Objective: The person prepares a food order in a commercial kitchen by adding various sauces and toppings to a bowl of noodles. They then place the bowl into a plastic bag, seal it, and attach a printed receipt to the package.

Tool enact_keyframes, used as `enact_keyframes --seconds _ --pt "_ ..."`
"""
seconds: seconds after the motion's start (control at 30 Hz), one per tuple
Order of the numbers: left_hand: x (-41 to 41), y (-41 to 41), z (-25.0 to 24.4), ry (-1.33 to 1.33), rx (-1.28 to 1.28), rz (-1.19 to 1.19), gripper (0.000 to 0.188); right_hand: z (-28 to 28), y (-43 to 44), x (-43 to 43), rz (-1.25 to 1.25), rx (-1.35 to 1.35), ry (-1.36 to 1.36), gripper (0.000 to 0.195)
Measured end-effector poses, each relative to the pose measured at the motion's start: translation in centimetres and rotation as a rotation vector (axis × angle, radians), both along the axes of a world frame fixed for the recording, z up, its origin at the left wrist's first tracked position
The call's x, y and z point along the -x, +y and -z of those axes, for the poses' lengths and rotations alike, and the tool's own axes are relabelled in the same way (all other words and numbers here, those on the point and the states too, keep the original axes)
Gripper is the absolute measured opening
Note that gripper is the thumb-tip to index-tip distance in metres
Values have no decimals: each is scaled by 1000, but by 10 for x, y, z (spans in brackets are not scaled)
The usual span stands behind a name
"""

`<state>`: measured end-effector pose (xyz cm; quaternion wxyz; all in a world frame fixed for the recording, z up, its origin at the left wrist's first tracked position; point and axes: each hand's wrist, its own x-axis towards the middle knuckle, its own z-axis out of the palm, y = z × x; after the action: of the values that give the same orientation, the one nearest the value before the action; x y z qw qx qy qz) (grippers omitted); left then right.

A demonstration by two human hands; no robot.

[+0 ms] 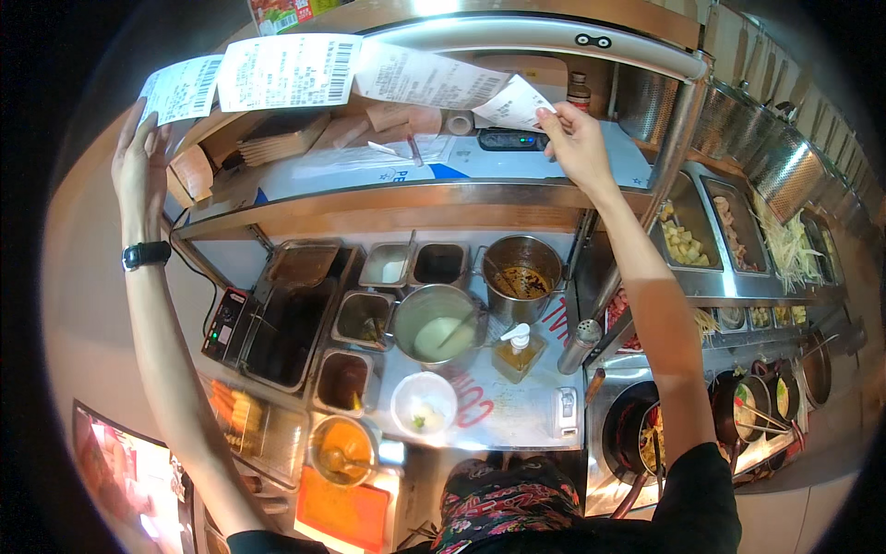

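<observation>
Several printed paper slips [289, 73] overlap in a row along the upper shelf's front. They bear text and barcodes. My right hand [571, 142] pinches the rightmost slip [511, 104] between thumb and fingers; this slip is tilted. At the other end, my left hand [140, 156] is raised with its fingers against the lower left corner of the leftmost slip [181, 90]. Whether these fingers grip the paper or only touch it, I cannot tell. A dark watch band circles my left wrist. Beyond the right hand's fingers, a black device [509, 140] with small lights lies on the shelf.
Below the shelf [387, 196] stand a steel pot of pale liquid [439, 332], a pot with dark broth [522, 277], a pump bottle [518, 356] and a white bowl [423, 405]. At left is a fryer [287, 332]. Pans [626, 429] sit on the right-hand stove, under ingredient trays [692, 235].
</observation>
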<state>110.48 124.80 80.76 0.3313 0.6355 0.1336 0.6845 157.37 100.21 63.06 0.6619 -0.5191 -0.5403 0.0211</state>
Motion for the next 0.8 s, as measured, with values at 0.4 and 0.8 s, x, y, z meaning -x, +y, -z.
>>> enact_keyframes --seconds 0.4,0.8 --pt "-15 -20 -3 17 -2 2 43 10 8 -13 -68 -118 -1 26" --pt "-8 -32 -9 68 -71 -51 38 9 6 -7 -23 -70 -41 30"
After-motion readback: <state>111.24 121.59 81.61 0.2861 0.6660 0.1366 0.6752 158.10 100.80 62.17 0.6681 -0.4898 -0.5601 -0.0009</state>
